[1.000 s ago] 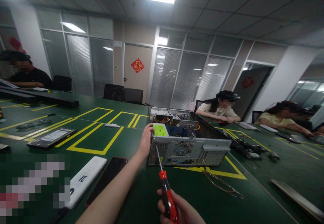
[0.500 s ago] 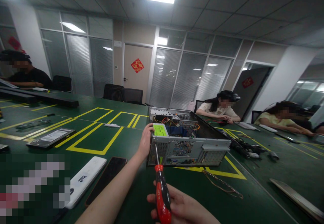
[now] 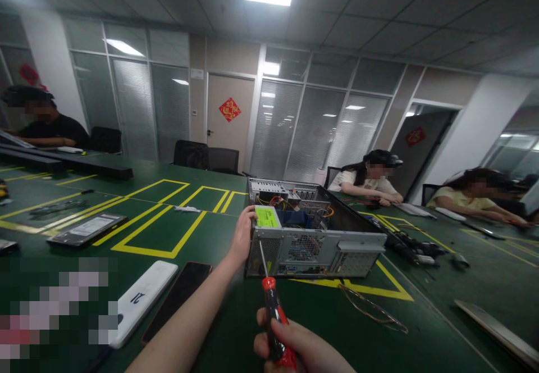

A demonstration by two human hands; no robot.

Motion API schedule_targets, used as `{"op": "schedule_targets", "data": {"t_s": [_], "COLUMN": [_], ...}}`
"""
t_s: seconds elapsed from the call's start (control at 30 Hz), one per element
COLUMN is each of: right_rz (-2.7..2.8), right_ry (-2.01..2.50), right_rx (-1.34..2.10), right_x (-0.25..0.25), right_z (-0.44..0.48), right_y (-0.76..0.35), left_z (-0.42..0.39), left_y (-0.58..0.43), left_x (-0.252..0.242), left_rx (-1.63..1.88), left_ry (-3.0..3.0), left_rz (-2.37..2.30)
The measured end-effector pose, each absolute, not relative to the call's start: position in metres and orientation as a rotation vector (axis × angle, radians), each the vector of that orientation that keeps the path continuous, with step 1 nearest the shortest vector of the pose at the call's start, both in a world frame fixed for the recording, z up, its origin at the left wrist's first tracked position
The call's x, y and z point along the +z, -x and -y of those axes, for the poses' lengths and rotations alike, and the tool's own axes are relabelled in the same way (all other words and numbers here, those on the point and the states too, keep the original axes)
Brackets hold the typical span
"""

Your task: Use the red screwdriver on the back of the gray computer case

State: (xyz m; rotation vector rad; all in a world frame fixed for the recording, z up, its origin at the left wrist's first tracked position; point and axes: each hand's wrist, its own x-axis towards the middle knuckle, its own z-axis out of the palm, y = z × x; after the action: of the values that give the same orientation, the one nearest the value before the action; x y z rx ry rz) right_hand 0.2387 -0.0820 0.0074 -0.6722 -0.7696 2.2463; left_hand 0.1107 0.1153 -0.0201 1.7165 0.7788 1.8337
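Observation:
An open computer case [image 3: 332,252] lies on the green table with its rear panel facing me. At its left corner sits a power supply [image 3: 266,217] with a bright green label. My left hand [image 3: 243,236] grips that corner from the left side, its fingertips curled over the edge beside the label. In my right hand [image 3: 301,342] is a red and black screwdriver [image 3: 275,317], held by its handle. The screwdriver's shaft points up and away, and its tip meets the rear panel near the power supply's grille. Any screw under the tip is too small to make out.
Left of my arm lie a phone [image 3: 181,300], a white device marked 21 [image 3: 147,300] and a hard drive [image 3: 87,229]. Glasses [image 3: 373,308], black cables [image 3: 412,249] and a metal piece [image 3: 497,331] lie to the right. Several people sit around the table.
The screwdriver handle has turned in my right hand and swung slightly right, and my thumb now lies along it. My left hand keeps its hold on the case's corner.

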Motion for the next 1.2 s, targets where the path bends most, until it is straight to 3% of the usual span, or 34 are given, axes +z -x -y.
{"op": "schedule_targets", "data": {"t_s": [0.37,0.8,1.2], "right_rz": [0.835,0.478,0.789], "right_ry": [0.614,0.779,0.678], "right_rx": [2.275,2.179,2.192], "right_x": [0.04,0.026,0.032], "right_z": [0.091,0.094,0.095], "right_y": [-0.25,-0.245,-0.246], "left_z": [-0.113,-0.114,-0.113], "left_y": [-0.111,-0.111,-0.11], "left_x": [-0.018,-0.019,-0.018], "left_rx": [1.818,1.831,1.815], "left_ry": [-1.705,-1.713,-1.722], "left_rz": [-0.811,-0.8,-0.812]}}
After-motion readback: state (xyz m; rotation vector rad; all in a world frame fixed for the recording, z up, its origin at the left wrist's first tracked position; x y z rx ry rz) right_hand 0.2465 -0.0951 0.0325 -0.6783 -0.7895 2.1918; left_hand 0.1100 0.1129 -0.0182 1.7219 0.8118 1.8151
